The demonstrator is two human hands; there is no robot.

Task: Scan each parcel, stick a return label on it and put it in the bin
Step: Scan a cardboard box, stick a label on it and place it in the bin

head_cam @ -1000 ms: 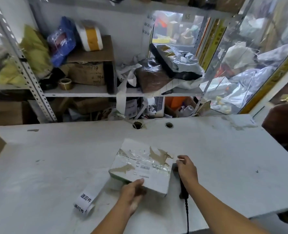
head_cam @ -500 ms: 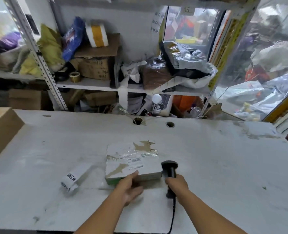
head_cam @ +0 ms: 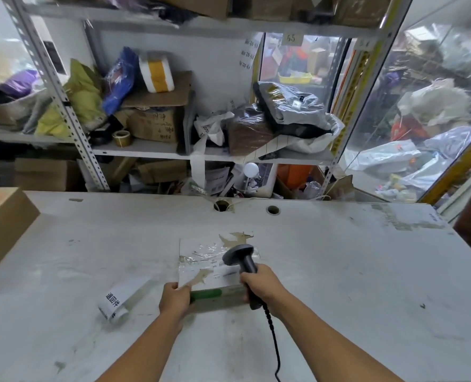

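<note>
A flat white parcel (head_cam: 201, 260) with torn tape and a green-striped front edge lies on the white table (head_cam: 339, 271). My left hand (head_cam: 175, 299) grips its near left corner. My right hand (head_cam: 260, 282) grips the handle of a dark barcode scanner (head_cam: 241, 257), whose head hangs over the parcel's printed label. The scanner's coiled cable runs down toward me. A roll of white return labels (head_cam: 115, 301) with black characters lies on the table left of the parcel.
A brown cardboard box (head_cam: 0, 224) sits at the table's left edge. Two cable holes (head_cam: 221, 205) mark the table's far side. Behind it stand metal shelves (head_cam: 146, 150) crammed with parcels, bags and tape rolls. Bagged parcels pile up behind glass at right.
My right hand has lifted the scanner off the table and brought its head over the parcel's label. My left hand has closed on the parcel's near left corner.
</note>
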